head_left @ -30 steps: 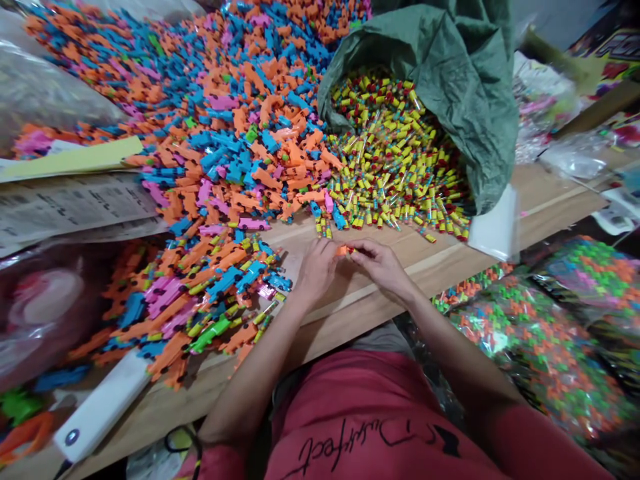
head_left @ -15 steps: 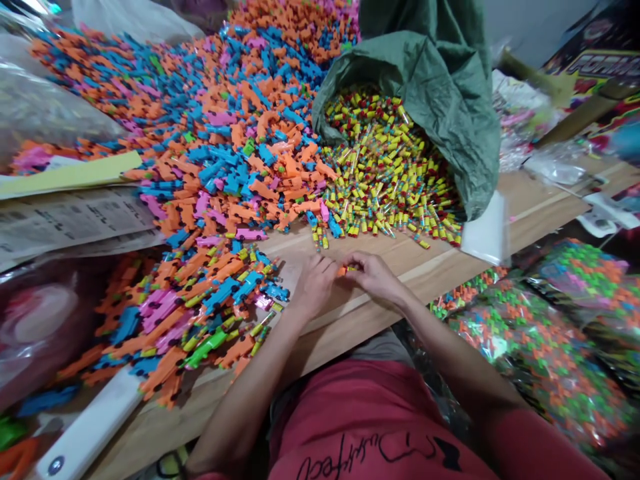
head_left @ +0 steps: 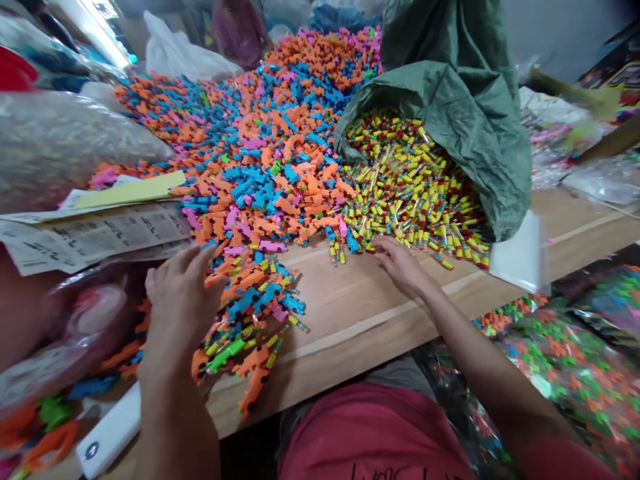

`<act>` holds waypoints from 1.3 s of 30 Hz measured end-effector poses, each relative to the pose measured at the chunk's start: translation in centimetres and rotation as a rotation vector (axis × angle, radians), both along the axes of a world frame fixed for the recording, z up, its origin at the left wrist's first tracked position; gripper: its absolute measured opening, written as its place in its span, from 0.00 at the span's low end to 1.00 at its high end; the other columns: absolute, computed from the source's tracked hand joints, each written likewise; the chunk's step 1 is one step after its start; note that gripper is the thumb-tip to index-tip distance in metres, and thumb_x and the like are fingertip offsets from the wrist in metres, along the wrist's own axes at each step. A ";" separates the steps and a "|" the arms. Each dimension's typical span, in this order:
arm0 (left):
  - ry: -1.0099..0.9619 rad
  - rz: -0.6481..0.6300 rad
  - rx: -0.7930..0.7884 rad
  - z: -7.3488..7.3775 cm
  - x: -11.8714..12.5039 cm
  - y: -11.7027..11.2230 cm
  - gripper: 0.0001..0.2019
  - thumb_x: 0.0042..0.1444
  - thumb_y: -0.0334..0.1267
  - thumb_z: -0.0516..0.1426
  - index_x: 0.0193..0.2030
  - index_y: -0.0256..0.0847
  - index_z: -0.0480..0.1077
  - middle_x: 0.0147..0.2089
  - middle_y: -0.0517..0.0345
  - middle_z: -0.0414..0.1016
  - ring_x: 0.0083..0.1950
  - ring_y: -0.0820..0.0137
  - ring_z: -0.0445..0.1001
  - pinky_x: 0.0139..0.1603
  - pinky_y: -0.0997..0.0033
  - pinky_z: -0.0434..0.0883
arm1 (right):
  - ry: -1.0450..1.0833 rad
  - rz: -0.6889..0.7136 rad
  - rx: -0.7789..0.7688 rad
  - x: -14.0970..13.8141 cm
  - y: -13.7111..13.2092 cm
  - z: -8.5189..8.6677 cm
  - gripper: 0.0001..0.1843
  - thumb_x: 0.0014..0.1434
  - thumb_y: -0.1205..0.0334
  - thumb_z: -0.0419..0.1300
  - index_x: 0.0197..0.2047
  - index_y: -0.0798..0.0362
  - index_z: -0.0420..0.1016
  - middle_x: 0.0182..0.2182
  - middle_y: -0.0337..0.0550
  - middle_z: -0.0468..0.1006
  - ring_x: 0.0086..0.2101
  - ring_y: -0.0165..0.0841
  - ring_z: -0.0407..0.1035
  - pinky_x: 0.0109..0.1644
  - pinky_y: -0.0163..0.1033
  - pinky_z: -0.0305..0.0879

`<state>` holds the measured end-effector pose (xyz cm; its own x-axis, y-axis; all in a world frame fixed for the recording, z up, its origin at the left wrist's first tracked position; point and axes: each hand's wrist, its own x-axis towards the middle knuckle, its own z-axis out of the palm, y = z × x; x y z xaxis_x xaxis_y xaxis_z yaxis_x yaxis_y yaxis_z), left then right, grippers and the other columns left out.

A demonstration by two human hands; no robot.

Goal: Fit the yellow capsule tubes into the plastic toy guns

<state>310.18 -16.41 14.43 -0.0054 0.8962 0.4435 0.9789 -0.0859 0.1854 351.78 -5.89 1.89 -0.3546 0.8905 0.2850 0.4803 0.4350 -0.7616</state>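
Note:
My left hand [head_left: 183,290] is over the near-left heap of toy cars [head_left: 245,300], its fingers spread and bent. Nothing shows in its grip. The heap mixes orange, blue, pink and green plastic cars with small yellow-banded tubes. My right hand [head_left: 403,265] is at the front edge of a pile of small clear tubes with yellow bands and red ends [head_left: 405,193]. Its thumb and fingertips come together on a small tube at the pile's edge; the contact is partly hidden. A green sack [head_left: 450,100] lies open around the back of the tubes.
A large bank of toy cars [head_left: 285,133] covers the table's back. Printed sheets [head_left: 110,230] and a clear bag [head_left: 75,140] lie left. A plastic sheet [head_left: 517,257] sits by the right edge; filled bags [head_left: 565,360] are below it. A person [head_left: 240,33] is behind.
Both hands were together at the table's middle around a small orange piece. My left hand has moved left over the cars, and my right hand has moved up to the tubes.

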 end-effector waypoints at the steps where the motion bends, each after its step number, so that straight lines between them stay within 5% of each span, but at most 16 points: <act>1: -0.013 0.032 0.028 0.3 -0.2 0.4 0.20 0.63 0.40 0.60 0.61 0.43 0.74 0.62 0.46 0.75 0.62 0.49 0.72 0.66 0.44 0.66 | -0.064 -0.014 0.037 0.3 0.6 -0.6 0.14 0.67 0.65 0.55 0.51 0.52 0.78 0.52 0.53 0.77 0.52 0.45 0.71 0.59 0.51 0.68; 4: -0.115 -0.070 0.008 -1.5 2.7 3.9 0.16 0.65 0.35 0.55 0.57 0.40 0.76 0.58 0.45 0.77 0.59 0.55 0.74 0.63 0.53 0.71 | -0.210 -0.003 0.108 0.1 1.3 -2.1 0.15 0.64 0.70 0.52 0.47 0.53 0.78 0.49 0.55 0.78 0.50 0.46 0.71 0.56 0.50 0.68; 9: -0.104 -0.171 -0.070 -7.7 8.1 12.6 0.23 0.59 0.21 0.52 0.57 0.39 0.77 0.61 0.43 0.74 0.60 0.56 0.70 0.62 0.54 0.69 | -0.360 0.079 0.161 -1.0 -0.5 -2.5 0.12 0.67 0.67 0.52 0.42 0.52 0.78 0.42 0.54 0.77 0.43 0.46 0.70 0.49 0.49 0.66; 12: -0.085 -0.156 -0.130 -9.6 8.8 14.3 0.16 0.60 0.23 0.55 0.49 0.39 0.79 0.53 0.44 0.76 0.55 0.56 0.69 0.57 0.56 0.69 | -0.393 0.130 0.168 -0.8 -2.0 -2.3 0.14 0.70 0.64 0.52 0.43 0.51 0.80 0.43 0.54 0.77 0.43 0.46 0.69 0.50 0.50 0.65; 19: -0.328 -0.214 -0.054 -10.4 10.6 9.8 0.07 0.64 0.32 0.58 0.46 0.40 0.77 0.49 0.49 0.74 0.52 0.60 0.71 0.52 0.61 0.69 | -0.325 0.063 0.094 -1.4 -3.6 -1.9 0.12 0.70 0.60 0.55 0.42 0.51 0.80 0.41 0.52 0.77 0.45 0.47 0.68 0.53 0.51 0.64; 23: -0.845 -0.177 -0.075 -11.1 13.5 6.2 0.07 0.65 0.40 0.58 0.40 0.39 0.72 0.36 0.56 0.74 0.40 0.67 0.73 0.44 0.68 0.70 | 0.037 0.033 -0.097 -3.9 -4.9 -0.9 0.10 0.72 0.56 0.55 0.48 0.49 0.77 0.44 0.47 0.79 0.46 0.42 0.71 0.52 0.47 0.67; 28: -1.510 -0.112 -0.204 -11.3 17.1 2.4 0.21 0.56 0.43 0.66 0.53 0.41 0.69 0.38 0.59 0.79 0.35 0.71 0.78 0.40 0.70 0.75 | 0.291 0.005 -0.269 -6.3 -6.3 -0.4 0.15 0.70 0.50 0.59 0.53 0.49 0.76 0.51 0.46 0.79 0.48 0.39 0.74 0.51 0.42 0.70; 33: -1.495 -0.128 -0.347 -11.0 17.4 0.9 0.17 0.46 0.41 0.72 0.40 0.38 0.76 0.37 0.57 0.81 0.35 0.71 0.78 0.38 0.72 0.74 | 0.365 0.013 -0.383 -5.9 -6.8 -0.5 0.17 0.66 0.51 0.63 0.54 0.50 0.78 0.48 0.45 0.81 0.47 0.38 0.74 0.51 0.41 0.71; 39: -1.484 -0.165 -0.331 -11.1 16.9 0.6 0.19 0.49 0.45 0.72 0.45 0.39 0.80 0.41 0.53 0.83 0.38 0.69 0.78 0.38 0.71 0.75 | 0.421 0.021 -0.423 -5.4 -7.1 0.1 0.18 0.63 0.52 0.66 0.54 0.50 0.80 0.49 0.45 0.82 0.45 0.37 0.75 0.50 0.41 0.72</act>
